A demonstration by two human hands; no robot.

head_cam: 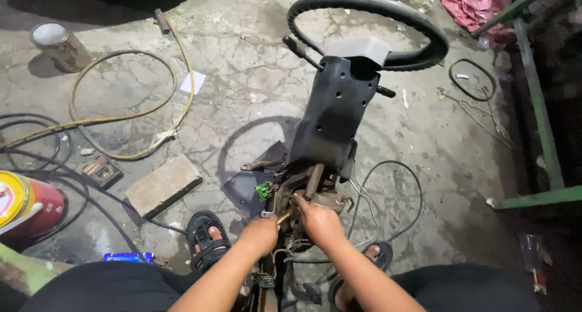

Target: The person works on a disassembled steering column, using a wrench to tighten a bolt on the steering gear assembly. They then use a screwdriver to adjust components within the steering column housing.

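On the concrete floor (242,106), near centre, a steering column (333,115) stands upright, wheel (370,30) far. Left hand (259,234) grip closed on a small tool (282,217); right hand (319,218) grip curled onto the rusty column base (312,187).

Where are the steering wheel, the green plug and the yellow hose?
steering wheel (424,30), head view, on the black rim's right side.
green plug (263,191), head view, on its body beside the rusty column.
yellow hose (124,115), head view, on the loop's lower run.
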